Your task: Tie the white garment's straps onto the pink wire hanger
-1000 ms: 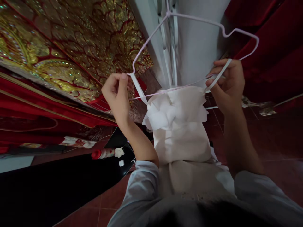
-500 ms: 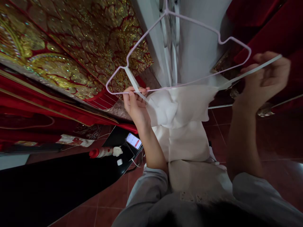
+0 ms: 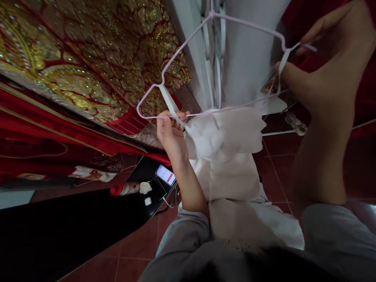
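A: Starting with the dress: lying where?

B: Hanging below a pink hanger [image 3: 188,42], in front of the body: logging a white dress [image 3: 232,180], with top edge close under the lower bar [image 3: 149,117].

A: Risking what from here, and through what cause?

B: Judging the right strap [image 3: 282,66] to be the weak point. Looping near the right notch, but perhaps not seating fully; possibly sliding off the hanger's end under the dress's weight, on letting go too soon. Possibly twisting too, being narrow and running so near the bar. Rating the left strap [image 3: 169,101] safer: looping over the left notch, yet possibly jumping out on tipping the hanger too far.

A: And relative to the fingers?

B: On the left hand [image 3: 173,137]: pinching the lower bar between thumb and fingers, right at the left strap, just beside the dress top. On the right hand [image 3: 331,74]: spreading thumb and fingers around the right strap and the hanger's end, above the dress; not being able to tell whether gripping either, owing to blur and overlap.

A: Noting anything farther out?

B: Recording red-and-gold cloth [image 3: 132,58] beside the hanger; lower down, a black table [image 3: 58,235] bearing a lit phone [image 3: 166,175] and a red-capped bottle [image 3: 129,189].
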`<state>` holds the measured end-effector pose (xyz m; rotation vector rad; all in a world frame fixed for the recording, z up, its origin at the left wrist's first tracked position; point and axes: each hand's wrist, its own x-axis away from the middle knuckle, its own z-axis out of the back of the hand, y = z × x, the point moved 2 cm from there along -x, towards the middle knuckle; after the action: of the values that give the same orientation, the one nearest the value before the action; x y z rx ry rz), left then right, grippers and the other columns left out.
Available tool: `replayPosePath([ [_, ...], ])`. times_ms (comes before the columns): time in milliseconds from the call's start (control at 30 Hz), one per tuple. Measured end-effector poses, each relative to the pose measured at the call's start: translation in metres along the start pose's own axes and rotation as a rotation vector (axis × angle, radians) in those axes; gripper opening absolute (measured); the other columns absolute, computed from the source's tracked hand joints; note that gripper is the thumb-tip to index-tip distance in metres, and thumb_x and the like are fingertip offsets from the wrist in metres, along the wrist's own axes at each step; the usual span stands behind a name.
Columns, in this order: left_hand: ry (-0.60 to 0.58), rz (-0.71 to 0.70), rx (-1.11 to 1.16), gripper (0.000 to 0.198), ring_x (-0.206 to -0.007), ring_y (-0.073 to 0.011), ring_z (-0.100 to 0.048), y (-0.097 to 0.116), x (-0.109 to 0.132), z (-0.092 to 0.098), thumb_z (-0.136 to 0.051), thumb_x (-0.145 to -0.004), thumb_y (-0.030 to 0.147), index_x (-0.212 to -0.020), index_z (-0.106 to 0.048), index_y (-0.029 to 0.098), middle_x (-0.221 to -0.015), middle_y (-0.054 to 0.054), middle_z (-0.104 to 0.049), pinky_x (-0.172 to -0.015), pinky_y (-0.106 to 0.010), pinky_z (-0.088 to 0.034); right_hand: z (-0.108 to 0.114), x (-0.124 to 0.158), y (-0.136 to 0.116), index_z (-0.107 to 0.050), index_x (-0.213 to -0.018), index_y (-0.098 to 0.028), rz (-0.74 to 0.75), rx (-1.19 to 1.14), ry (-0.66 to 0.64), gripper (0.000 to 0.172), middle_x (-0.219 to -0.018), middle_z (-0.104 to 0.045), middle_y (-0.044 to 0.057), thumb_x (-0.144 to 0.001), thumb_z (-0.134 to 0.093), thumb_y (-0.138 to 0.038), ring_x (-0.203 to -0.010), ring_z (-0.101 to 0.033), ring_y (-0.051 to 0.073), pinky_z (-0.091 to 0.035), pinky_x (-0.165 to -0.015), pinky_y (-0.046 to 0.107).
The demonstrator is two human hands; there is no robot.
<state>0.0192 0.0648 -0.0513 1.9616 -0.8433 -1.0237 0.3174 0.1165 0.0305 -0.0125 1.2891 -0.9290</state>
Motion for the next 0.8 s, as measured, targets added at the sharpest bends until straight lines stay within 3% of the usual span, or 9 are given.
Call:
replayPosePath([
  [100, 0.012, 0.022, 0.003, 0.033, -0.087, -0.0182, -0.078, -0.001, 0.003, -0.002, -0.064, -0.095, 0.055, -0.095, -0.052, 0.024, -0.086, -0.002, -0.074, -0.089, -0.033, -0.061, 0.002, 0.013, -0.007, -0.073, -0.102, -0.027, 0.141, 0.106, 0.187, 0.032, -0.101, -0.067, 0.005, -0.078, -0.070, -0.005, -0.109, -0.065, 0.027, -0.054, -0.094, 0.041],
  [167, 0.011, 0.027, 0.023, 0.033, -0.088, -0.0187, -0.078, -0.002, 0.005, -0.005, -0.065, -0.095, 0.055, -0.095, -0.053, 0.024, -0.086, -0.002, -0.075, -0.089, -0.033, -0.061, -0.004, 0.029, -0.019, -0.074, -0.104, -0.027, 0.179, 0.072, 0.192, 0.027, -0.100, -0.067, 0.007, -0.082, -0.068, -0.012, -0.107, -0.065, 0.027, -0.055, -0.090, 0.043],
  [233, -0.003, 0.030, 0.021, 0.033, -0.090, -0.0194, -0.078, -0.003, 0.008, -0.007, -0.064, -0.095, 0.055, -0.095, -0.054, 0.024, -0.088, -0.003, -0.075, -0.092, -0.034, -0.061, -0.016, 0.050, -0.031, -0.073, -0.115, -0.028, 0.092, 0.000, -0.030, 0.031, -0.109, -0.067, 0.008, -0.085, -0.070, -0.022, -0.092, -0.063, 0.022, -0.056, -0.075, 0.040],
  [300, 0.001, 0.024, -0.009, 0.031, -0.092, -0.0197, -0.078, -0.004, 0.011, -0.008, -0.062, -0.098, 0.054, -0.098, -0.057, 0.023, -0.090, -0.004, -0.076, -0.093, -0.035, -0.060, -0.031, 0.073, -0.042, -0.067, -0.131, -0.031, -0.022, -0.062, -0.310, 0.048, -0.122, -0.064, 0.008, -0.083, -0.075, -0.032, -0.074, -0.056, 0.015, -0.055, -0.065, 0.036],
  [367, 0.035, -0.017, -0.057, 0.029, -0.094, -0.0191, -0.077, -0.005, 0.017, -0.005, -0.060, -0.101, 0.051, -0.102, -0.062, 0.022, -0.095, -0.005, -0.078, -0.095, -0.034, -0.059, -0.041, 0.093, -0.047, -0.062, -0.138, -0.034, -0.109, -0.095, -0.400, 0.058, -0.130, -0.062, 0.007, -0.082, -0.078, -0.036, -0.069, -0.054, 0.012, -0.055, -0.062, 0.034],
  [467, 0.051, -0.090, -0.235, 0.027, -0.098, -0.0184, -0.074, 0.000, 0.027, 0.001, -0.061, -0.102, 0.046, -0.100, -0.071, 0.021, -0.100, -0.005, -0.079, -0.097, -0.034, -0.056, -0.050, 0.108, -0.044, -0.064, -0.133, -0.036, -0.192, -0.148, -0.285, 0.048, -0.129, -0.061, 0.005, -0.087, -0.074, -0.033, -0.081, -0.059, 0.016, -0.054, -0.064, 0.033],
  [600, -0.104, -0.037, -0.448, 0.026, -0.088, -0.0167, -0.070, 0.024, 0.035, 0.003, -0.063, -0.102, 0.041, -0.095, -0.079, 0.022, -0.088, -0.003, -0.078, -0.086, -0.030, -0.056, -0.060, 0.110, -0.038, -0.065, -0.127, -0.035, -0.214, -0.220, -0.188, 0.037, -0.127, -0.060, 0.005, -0.090, -0.070, -0.032, -0.087, -0.061, 0.017, -0.052, -0.063, 0.033],
  [700, -0.141, -0.023, -0.307, 0.022, -0.076, -0.0150, -0.068, 0.052, 0.027, -0.001, -0.068, -0.099, 0.041, -0.096, -0.080, 0.023, -0.082, -0.003, -0.075, -0.063, -0.025, -0.052, -0.067, 0.108, -0.036, -0.066, -0.124, -0.035, -0.221, -0.242, -0.165, 0.034, -0.126, -0.061, 0.005, -0.090, -0.069, -0.032, -0.086, -0.061, 0.016, -0.052, -0.063, 0.032],
  [800, -0.093, -0.068, -0.116, 0.027, -0.095, -0.0190, -0.075, 0.070, 0.006, 0.000, -0.063, -0.098, 0.049, -0.106, -0.079, 0.028, -0.101, -0.003, -0.080, -0.058, -0.024, -0.052, -0.070, 0.107, -0.035, -0.067, -0.122, -0.034, -0.222, -0.260, -0.164, 0.033, -0.123, -0.061, 0.005, -0.090, -0.068, -0.030, -0.082, -0.059, 0.015, -0.050, -0.062, 0.031],
])
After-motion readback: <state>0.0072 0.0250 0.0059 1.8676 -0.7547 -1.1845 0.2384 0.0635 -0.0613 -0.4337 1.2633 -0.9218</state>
